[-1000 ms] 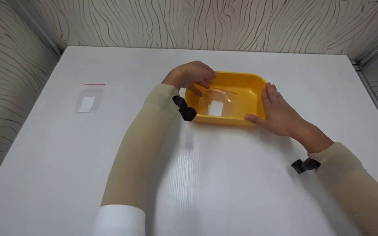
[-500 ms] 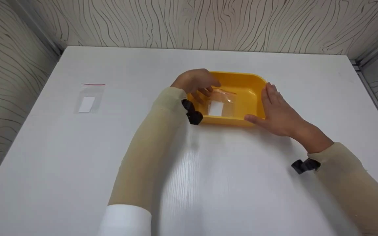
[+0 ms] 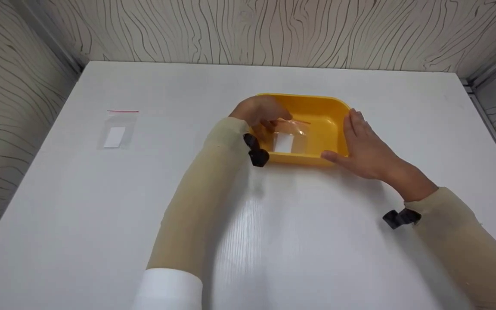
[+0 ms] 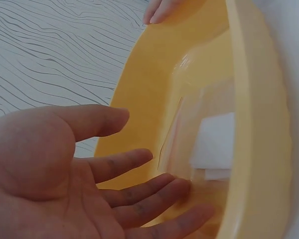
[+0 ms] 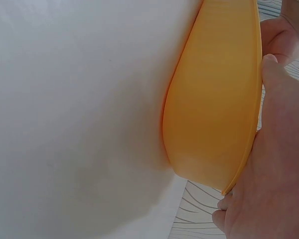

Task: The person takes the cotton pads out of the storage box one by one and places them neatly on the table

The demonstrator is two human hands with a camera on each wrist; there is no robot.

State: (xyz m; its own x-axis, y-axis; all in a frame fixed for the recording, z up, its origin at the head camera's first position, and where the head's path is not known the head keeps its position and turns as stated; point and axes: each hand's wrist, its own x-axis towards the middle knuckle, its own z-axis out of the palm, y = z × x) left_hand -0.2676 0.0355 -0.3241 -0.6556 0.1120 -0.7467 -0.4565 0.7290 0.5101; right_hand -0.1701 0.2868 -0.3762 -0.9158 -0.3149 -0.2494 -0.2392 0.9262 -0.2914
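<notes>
A yellow plastic tray [image 3: 321, 129] sits on the white table. In it lies a clear zip bag [image 3: 299, 129] with a red strip along its top and a white slip inside; a second white edge shows beneath in the left wrist view. My left hand [image 3: 263, 113] reaches over the tray's left end, its slightly bent fingers [image 4: 139, 199] close to the bag's top edge, thumb apart from them. My right hand [image 3: 366, 150] rests against the tray's right end, fingers straight along the outside and thumb on the near rim [image 5: 259, 64].
Another clear zip bag [image 3: 118, 130] with a white slip lies flat on the left side of the white table [image 3: 80, 215]. A wood-patterned panel [image 3: 248, 32] stands behind the table, with further panels at both sides.
My left hand has moved right and a little nearer, down into the tray toward the bag. My right hand, the tray and the bag at the left stay in place.
</notes>
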